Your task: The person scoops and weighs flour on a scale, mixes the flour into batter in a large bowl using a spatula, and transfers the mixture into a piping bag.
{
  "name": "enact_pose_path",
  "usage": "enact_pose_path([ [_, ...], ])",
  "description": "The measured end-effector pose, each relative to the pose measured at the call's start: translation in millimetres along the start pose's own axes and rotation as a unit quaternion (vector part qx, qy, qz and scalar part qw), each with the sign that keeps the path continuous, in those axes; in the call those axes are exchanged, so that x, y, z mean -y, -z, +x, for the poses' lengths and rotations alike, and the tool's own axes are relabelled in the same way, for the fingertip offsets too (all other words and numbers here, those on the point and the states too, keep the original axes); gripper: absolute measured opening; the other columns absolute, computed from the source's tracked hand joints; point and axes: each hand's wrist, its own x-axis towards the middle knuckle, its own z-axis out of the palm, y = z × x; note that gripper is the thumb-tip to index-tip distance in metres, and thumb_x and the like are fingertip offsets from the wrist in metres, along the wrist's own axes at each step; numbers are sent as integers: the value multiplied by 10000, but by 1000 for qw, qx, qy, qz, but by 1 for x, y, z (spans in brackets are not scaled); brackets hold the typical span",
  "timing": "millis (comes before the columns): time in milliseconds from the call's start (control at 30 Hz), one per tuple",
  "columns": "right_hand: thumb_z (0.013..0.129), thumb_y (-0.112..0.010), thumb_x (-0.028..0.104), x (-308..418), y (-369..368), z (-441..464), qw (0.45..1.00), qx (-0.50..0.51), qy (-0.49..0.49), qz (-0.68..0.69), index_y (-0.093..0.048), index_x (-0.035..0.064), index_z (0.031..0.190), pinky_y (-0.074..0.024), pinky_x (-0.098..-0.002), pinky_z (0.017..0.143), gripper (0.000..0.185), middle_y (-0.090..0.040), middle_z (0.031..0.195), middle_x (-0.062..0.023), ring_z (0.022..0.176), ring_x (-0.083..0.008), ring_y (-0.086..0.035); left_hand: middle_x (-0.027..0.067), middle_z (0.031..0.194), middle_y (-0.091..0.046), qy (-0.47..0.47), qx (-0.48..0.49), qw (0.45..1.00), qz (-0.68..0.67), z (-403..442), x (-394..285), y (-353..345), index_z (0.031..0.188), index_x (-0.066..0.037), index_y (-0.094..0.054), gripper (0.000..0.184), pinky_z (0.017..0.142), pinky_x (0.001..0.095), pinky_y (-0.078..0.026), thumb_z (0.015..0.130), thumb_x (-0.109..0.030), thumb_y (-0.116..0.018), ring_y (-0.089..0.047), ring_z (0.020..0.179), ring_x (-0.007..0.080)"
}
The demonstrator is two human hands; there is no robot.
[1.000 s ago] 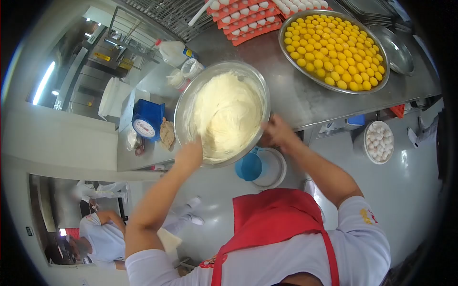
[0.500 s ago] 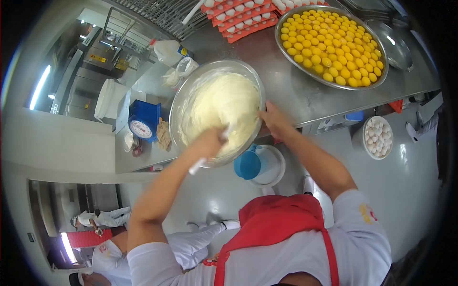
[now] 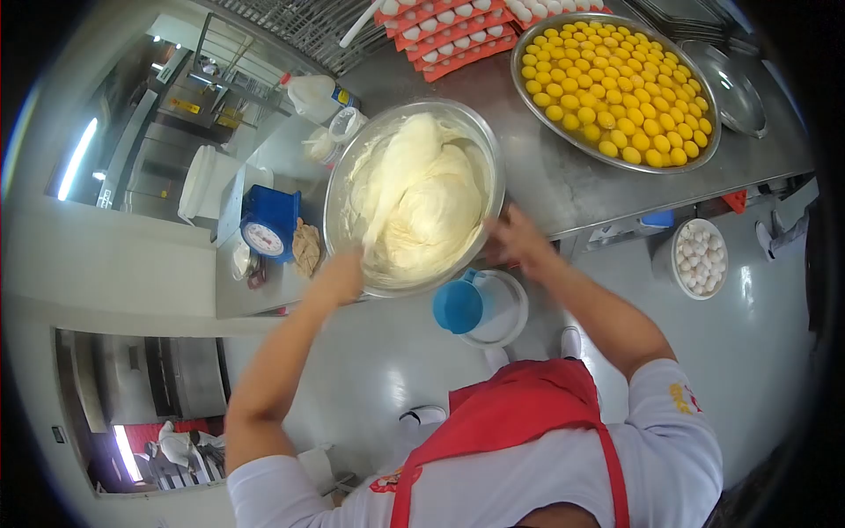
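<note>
A large steel mixing bowl (image 3: 495,167) of thick, pale yellow batter (image 3: 440,211) sits tilted at the counter's front edge. My left hand (image 3: 340,276) is closed at the bowl's near left rim, around a spatula whose handle is mostly hidden in the fist. A long ridge of batter stretches from this hand toward the far side of the bowl. My right hand (image 3: 521,239), a little blurred, grips the bowl's rim at the near right. Just below the bowl, a blue plastic jug (image 3: 458,306) rests over a white bucket (image 3: 510,321).
On the steel counter (image 3: 546,189) to the right stands a wide bowl of egg yolks (image 3: 607,160). Stacked egg trays (image 3: 471,62) are behind. A blue scale (image 3: 270,211) and a plastic jug (image 3: 310,97) stand left. A bucket of eggshells (image 3: 701,257) is on the floor.
My left hand has drawn back from over the batter to the near left rim, pulling batter into a ridge. The bowl has shifted slightly right. A co-worker at lower left has mostly left view.
</note>
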Motion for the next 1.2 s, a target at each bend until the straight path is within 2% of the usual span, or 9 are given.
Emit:
enact_pose_path([
  [67, 879, -565, 237, 25, 14, 26, 999, 2, 44, -16, -406, 50, 1237, -527, -353, 657, 434, -561, 1093, -119, 855, -200, -593, 178, 708, -620, -39, 32, 984, 169, -34, -51, 14, 1352, -81, -399, 554, 505, 358, -478, 825, -141, -560, -563, 469, 216],
  [233, 895, -534, 187, -8, -6, 3, 984, -36, 163, -56, -409, 8, 1166, -560, -373, 595, 348, -538, 1079, -158, 786, -230, -616, 262, 959, -609, 36, 35, 989, -141, 10, -109, 87, 1287, -5, -416, 502, 788, 440, -468, 813, -128, -526, -612, 892, 363],
  [367, 885, -556, 205, 20, 7, 11, 998, -13, 57, 0, -401, -22, 1182, -565, -362, 612, 405, -539, 1090, -163, 873, -233, -604, 267, 891, -616, -21, 22, 982, 185, -32, -34, 24, 1279, -11, -434, 475, 773, 425, -483, 828, -131, -519, -615, 847, 378],
  [500, 887, -554, 218, 15, 3, 16, 996, 6, 87, -13, -376, -21, 1217, -568, -376, 634, 444, -535, 1088, -159, 881, -234, -605, 306, 925, -601, -68, 54, 993, -77, -13, -133, 70, 1221, 30, -486, 441, 766, 422, -493, 805, -99, -555, -626, 846, 378],
  [800, 889, -541, 191, 19, 8, 20, 997, -4, 66, -28, -386, -17, 1234, -540, -364, 667, 432, -555, 1034, -121, 926, -194, -575, 287, 991, -602, -144, 31, 981, 129, -19, -95, 22, 1324, -47, -419, 562, 728, 378, -507, 793, -109, -593, -635, 819, 361],
  [900, 886, -529, 169, -8, -9, -12, 985, -69, 144, -69, -419, -19, 1151, -550, -349, 585, 342, -551, 1053, -149, 813, -206, -613, 258, 963, -617, -50, -54, 991, -110, 22, -79, 60, 1308, -42, -440, 499, 708, 431, -498, 813, -84, -492, -616, 851, 368],
  [1033, 863, -526, 107, 2, 4, 27, 995, -49, 67, -49, -422, -27, 1170, -549, -342, 575, 350, -569, 1013, -151, 805, -220, -612, 258, 941, -620, 40, 26, 981, 188, -32, -77, 37, 1289, -32, -459, 486, 702, 413, -497, 808, -92, -498, -614, 834, 385],
  [1100, 856, -543, 122, 5, 5, 48, 995, -26, 95, -15, -429, -33, 1139, -544, -345, 556, 341, -574, 979, -136, 777, -207, -603, 257, 888, -629, -119, 40, 990, 71, -27, -117, 34, 1269, -32, -484, 473, 684, 406, -501, 804, -108, -520, -632, 795, 347],
  [1200, 862, -532, 132, -34, -5, 20, 990, -39, 125, -55, -443, -23, 1096, -542, -364, 592, 294, -576, 951, -136, 770, -231, -607, 226, 862, -633, 48, 68, 953, -291, 4, -118, 83, 1293, -50, -457, 495, 627, 415, -491, 818, -148, -551, -614, 662, 299],
])
